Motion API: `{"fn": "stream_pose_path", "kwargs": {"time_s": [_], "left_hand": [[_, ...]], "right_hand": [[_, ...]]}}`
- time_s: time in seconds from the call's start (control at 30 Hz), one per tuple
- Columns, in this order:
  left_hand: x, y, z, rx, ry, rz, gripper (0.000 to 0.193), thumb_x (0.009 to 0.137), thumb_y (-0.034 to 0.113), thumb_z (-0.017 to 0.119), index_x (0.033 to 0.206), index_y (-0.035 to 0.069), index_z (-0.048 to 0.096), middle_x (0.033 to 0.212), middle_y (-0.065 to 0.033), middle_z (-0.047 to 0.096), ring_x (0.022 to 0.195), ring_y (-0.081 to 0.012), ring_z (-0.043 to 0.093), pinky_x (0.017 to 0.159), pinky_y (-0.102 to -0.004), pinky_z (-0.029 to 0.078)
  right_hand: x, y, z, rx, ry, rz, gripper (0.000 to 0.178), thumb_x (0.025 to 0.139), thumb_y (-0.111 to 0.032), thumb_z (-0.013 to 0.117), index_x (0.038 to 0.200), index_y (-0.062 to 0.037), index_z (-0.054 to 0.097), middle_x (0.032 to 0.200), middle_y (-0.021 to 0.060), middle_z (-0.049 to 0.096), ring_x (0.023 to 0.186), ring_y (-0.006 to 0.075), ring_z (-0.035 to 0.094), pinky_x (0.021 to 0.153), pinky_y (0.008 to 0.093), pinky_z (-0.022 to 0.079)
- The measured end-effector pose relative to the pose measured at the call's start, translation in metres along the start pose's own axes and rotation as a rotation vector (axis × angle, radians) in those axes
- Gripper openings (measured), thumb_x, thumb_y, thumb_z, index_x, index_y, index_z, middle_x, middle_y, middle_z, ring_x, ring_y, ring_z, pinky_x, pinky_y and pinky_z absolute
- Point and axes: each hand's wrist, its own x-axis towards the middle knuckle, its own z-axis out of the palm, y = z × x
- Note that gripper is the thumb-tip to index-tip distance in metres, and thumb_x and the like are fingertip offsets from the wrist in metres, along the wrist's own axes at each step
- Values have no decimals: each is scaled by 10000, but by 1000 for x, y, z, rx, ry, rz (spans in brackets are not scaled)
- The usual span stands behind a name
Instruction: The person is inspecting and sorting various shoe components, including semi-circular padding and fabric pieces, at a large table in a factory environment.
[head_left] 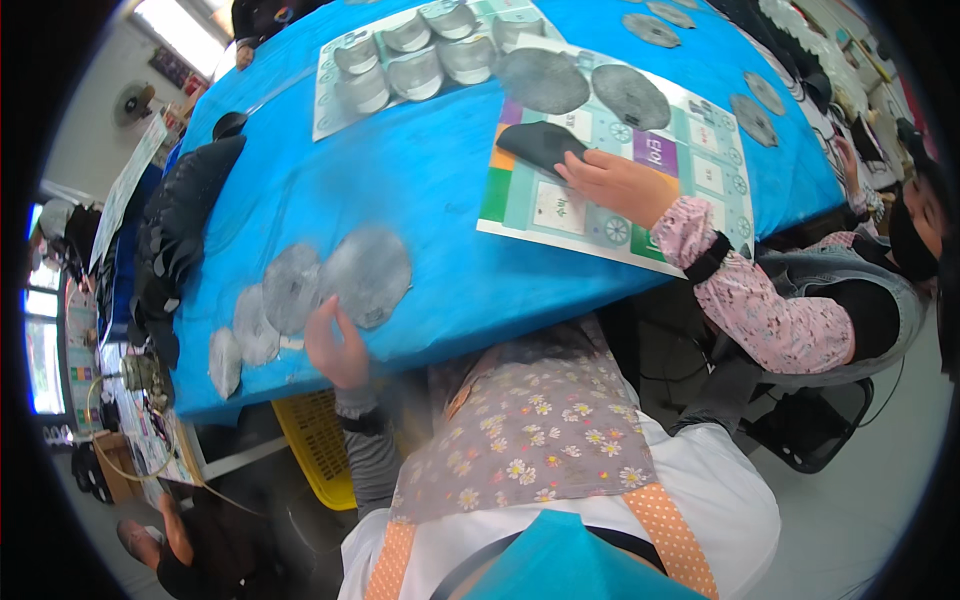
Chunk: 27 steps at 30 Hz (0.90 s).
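Observation:
My left hand (338, 345) hovers over the near left edge of the blue-covered table (470, 260). Its fingers are slightly apart, a little blurred, and nothing shows in them. Close to the fingertips lie round, flat grey discs, one large disc (368, 277) and one darker disc (292, 288), with paler grey discs (256, 325) trailing left. My right hand cannot be made out. A co-worker's hand (620, 185), in a pink patterned sleeve, touches a folded black piece (543, 147) on a printed board (590, 225). Two grey discs (630, 97) lie on that board's far part.
Curved grey-and-white pieces (415, 75) stand on another board farther back. A stack of black sheet-like pieces (185, 215) lines the left edge. Below the table is a yellow basket (315, 450). The co-worker (885, 270) sits close on the right, beside a black chair (815, 430).

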Motion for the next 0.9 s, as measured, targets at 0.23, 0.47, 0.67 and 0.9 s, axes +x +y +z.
{"fn": "stream_pose_path", "kwargs": {"time_s": [0.23,0.47,0.67,0.9], "left_hand": [[-5,60,17,-144,-7,21,348,887,-8,588,1234,5,570,1274,-180,561,1175,-330,541,962,-430,457],[38,162,42,-133,-645,419,588,908,245,639,1412,30,425,1510,-232,308,1414,-411,263,1136,-538,224],[48,217,113,-185,-777,622,605,914,439,589,1355,38,479,1442,-186,427,1378,-335,355,1121,-521,271],[49,229,122,-489,-629,235,530,910,234,649,1369,58,451,1501,-246,295,1376,-422,310,1130,-487,257]], "right_hand": [[-14,-12,20,228,-186,3,359,811,-58,605,1168,-19,607,1091,23,545,1027,179,531,934,277,460],[-20,-11,46,597,101,257,286,752,-97,605,1024,-143,682,920,25,629,932,216,614,776,336,515],[-17,-10,48,784,85,525,307,764,-55,604,1038,-149,706,859,57,650,795,242,656,680,317,532],[1,-5,40,798,64,443,65,785,-116,603,830,-73,623,877,82,583,876,260,606,768,351,503]]}}
